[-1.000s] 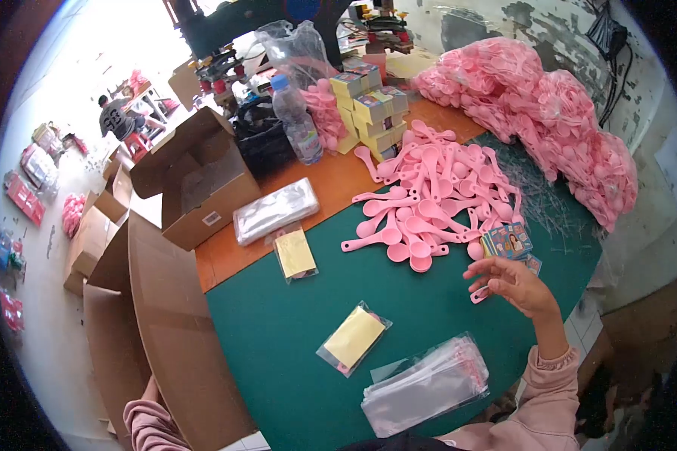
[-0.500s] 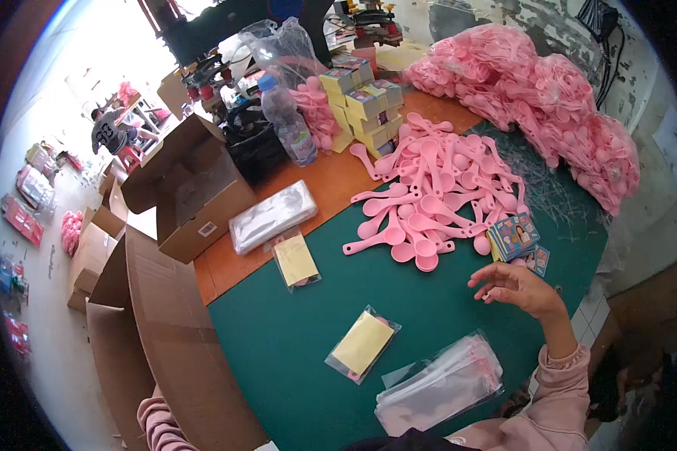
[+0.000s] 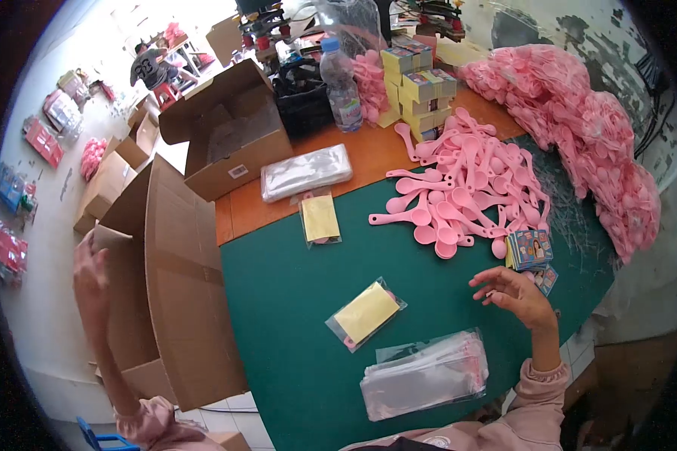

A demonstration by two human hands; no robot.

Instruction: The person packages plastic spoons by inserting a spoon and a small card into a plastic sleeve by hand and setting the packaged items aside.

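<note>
My left hand (image 3: 92,274) is at the far left side of a large open cardboard box (image 3: 184,301), its fingers closed at the flap; their tips are blurred. Over the green table, my right hand (image 3: 515,293) hangs with loosely bent fingers, apart and with nothing visible held. Just beyond it lie small stacked picture cards (image 3: 532,249). In front of me are a filled clear packet with a yellow card (image 3: 366,310) and a stack of clear plastic bags (image 3: 425,379). A heap of pink measuring spoons (image 3: 466,184) spreads beyond the cards.
Another filled packet (image 3: 320,218) lies near a bundle of clear film bags (image 3: 307,173). Card stacks (image 3: 421,94), a water bottle (image 3: 341,86) and a smaller open carton (image 3: 237,139) stand at the back. A big bag of pink spoons (image 3: 572,120) fills the right edge. A person (image 3: 150,71) sits far off.
My left hand has come into view, with the large box shifted slightly left and away from the table. My view has turned left and down. My right hand keeps about the same pose.
</note>
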